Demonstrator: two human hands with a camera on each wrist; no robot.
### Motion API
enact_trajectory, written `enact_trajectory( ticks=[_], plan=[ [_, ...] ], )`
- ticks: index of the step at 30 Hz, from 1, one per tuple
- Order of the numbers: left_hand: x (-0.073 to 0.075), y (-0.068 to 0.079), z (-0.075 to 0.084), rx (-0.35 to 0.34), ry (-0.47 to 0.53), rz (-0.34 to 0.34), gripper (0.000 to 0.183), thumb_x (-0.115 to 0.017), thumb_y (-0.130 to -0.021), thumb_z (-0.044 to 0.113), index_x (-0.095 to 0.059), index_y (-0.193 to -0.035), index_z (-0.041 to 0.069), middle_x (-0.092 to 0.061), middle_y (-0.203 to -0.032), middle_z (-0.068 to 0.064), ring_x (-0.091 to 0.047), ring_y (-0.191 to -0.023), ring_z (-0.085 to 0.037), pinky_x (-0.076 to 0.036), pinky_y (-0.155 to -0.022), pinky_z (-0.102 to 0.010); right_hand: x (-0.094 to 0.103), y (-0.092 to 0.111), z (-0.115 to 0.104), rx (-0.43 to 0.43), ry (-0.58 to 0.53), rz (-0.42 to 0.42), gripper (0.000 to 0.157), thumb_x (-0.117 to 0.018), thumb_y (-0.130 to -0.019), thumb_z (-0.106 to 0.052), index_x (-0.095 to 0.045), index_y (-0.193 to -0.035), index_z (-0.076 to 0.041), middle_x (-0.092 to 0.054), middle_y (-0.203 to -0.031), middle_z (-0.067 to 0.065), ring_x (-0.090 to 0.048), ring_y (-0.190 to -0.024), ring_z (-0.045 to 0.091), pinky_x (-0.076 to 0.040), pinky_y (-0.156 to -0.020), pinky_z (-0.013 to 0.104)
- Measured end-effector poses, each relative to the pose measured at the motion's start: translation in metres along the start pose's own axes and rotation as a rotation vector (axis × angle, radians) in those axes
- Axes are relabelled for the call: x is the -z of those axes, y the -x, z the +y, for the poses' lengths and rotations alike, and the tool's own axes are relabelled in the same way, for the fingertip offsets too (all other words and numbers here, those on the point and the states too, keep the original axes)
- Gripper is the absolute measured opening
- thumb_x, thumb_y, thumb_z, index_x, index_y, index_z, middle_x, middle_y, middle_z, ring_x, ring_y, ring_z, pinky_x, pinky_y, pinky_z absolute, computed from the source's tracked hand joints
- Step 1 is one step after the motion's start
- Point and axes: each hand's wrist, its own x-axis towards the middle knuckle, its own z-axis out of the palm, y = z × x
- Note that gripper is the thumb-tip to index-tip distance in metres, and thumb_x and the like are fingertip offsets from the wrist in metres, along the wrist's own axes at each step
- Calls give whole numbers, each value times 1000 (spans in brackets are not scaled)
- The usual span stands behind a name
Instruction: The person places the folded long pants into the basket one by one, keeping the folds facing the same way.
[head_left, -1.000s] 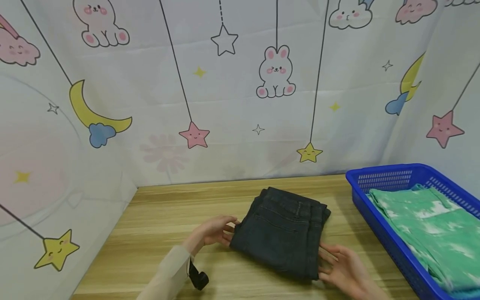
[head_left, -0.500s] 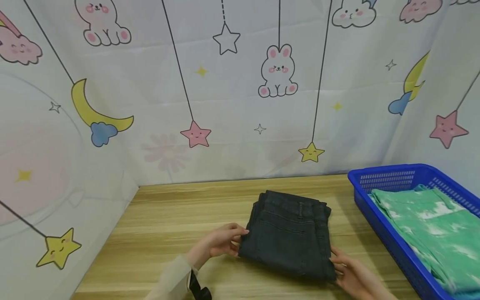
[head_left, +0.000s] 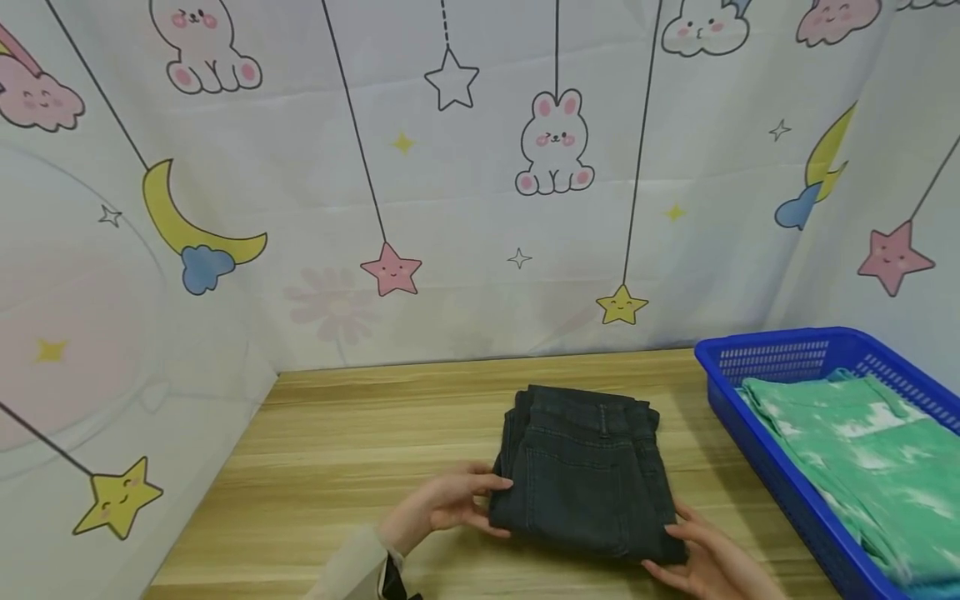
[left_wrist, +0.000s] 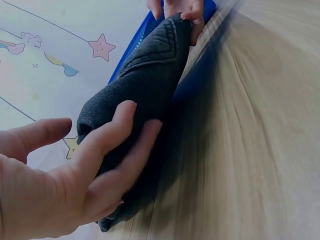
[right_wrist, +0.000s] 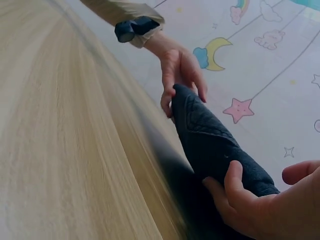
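Observation:
A folded pair of dark jeans [head_left: 581,492] lies on the wooden table, waistband with belt loop toward the back and a back pocket facing up. My left hand [head_left: 453,500] holds its near left corner, thumb side above and fingers curling along the front fold. At the near right corner, my right hand [head_left: 708,550] grips the bundle between thumb and fingers. In the left wrist view the rolled front fold of the jeans [left_wrist: 145,75] stands over a dark shadow on the tabletop. The right wrist view shows the left hand [right_wrist: 182,72] at the far end of the fold.
A blue plastic basket [head_left: 716,404] with perforated sides stands right of the jeans. Inside it lies a folded green and white tie-dye garment [head_left: 862,467]. Behind the wooden table [head_left: 360,417] hangs a white cartoon-printed curtain [head_left: 465,208].
The jeans have shifted slightly right and toward me and turned straighter, so the pocket shows squarely. Both hands have moved along with them, keeping at the near corners.

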Motion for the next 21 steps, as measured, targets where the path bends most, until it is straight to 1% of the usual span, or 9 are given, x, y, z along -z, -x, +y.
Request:
enact_trajectory(
  ticks=[2,3,4,6,7,10,11,15,21],
  plan=[
    [-2,0,0,12,11,-4,62,-54,-88,10,-20,-134,-11,-35,-127,-31,-53,-104,-42,-47,-84,-52,1,-1,0,20,74,47,83,-33,-96,-16,45,-123,-18,46,-131,20,-31,-114,45,-37,-101,41],
    [-3,0,-1,17,10,-5,62,-54,-88,11,-19,-134,-11,-36,-127,-30,-54,-104,-43,-47,-84,-52,0,-1,0,27,113,75,83,-35,-96,-16,43,-125,-16,43,-133,22,-36,-111,43,-37,-101,42],
    [-3,0,-1,19,5,-6,62,-54,-88,11,-19,-133,-12,-38,-126,-30,-54,-104,-43,-47,-84,-52,0,-2,0,36,152,111,84,-36,-95,-16,41,-127,-14,40,-134,24,-38,-110,47,-37,-101,43],
    [-5,-1,-2,25,-5,-10,62,-54,-88,11,-20,-133,-12,-41,-125,-28,-54,-105,-43,-47,-84,-51,-2,-3,1,55,213,194,86,-40,-94,-16,37,-130,-9,34,-135,29,-33,-111,57,-39,-98,45],
    [-6,-2,-3,28,-10,-13,61,-54,-88,12,-21,-133,-12,-44,-123,-27,-54,-105,-43,-47,-84,-51,-4,-3,2,65,232,241,86,-42,-93,-16,35,-131,-7,32,-136,31,-27,-113,61,-41,-97,46],
    [-8,-4,-4,29,-20,-36,59,-54,-88,13,-23,-133,-11,-47,-119,-27,-55,-105,-41,-47,-85,-50,-9,-3,1,91,293,334,86,-44,-93,-17,30,-134,-2,24,-137,35,-8,-120,63,-45,-92,45],
    [-9,-4,-4,30,-16,-45,59,-54,-89,13,-23,-133,-11,-47,-119,-26,-54,-106,-41,-47,-85,-50,-10,-2,0,96,308,352,85,-44,-93,-17,28,-134,-1,22,-137,36,-7,-120,63,-46,-91,44],
    [-12,-7,-5,36,3,-65,60,-55,-88,17,-24,-133,-9,-51,-118,-26,-54,-106,-40,-46,-86,-51,-10,-1,-3,108,352,377,85,-46,-92,-18,26,-134,3,18,-137,38,-8,-121,61,-47,-89,45],
    [-17,-10,-12,36,29,-81,62,-56,-88,19,-24,-135,-4,-53,-118,-25,-53,-108,-41,-45,-87,-52,-7,-1,-6,113,347,396,85,-46,-92,-17,25,-135,2,19,-137,38,-6,-121,61,-48,-88,46]
  ],
)
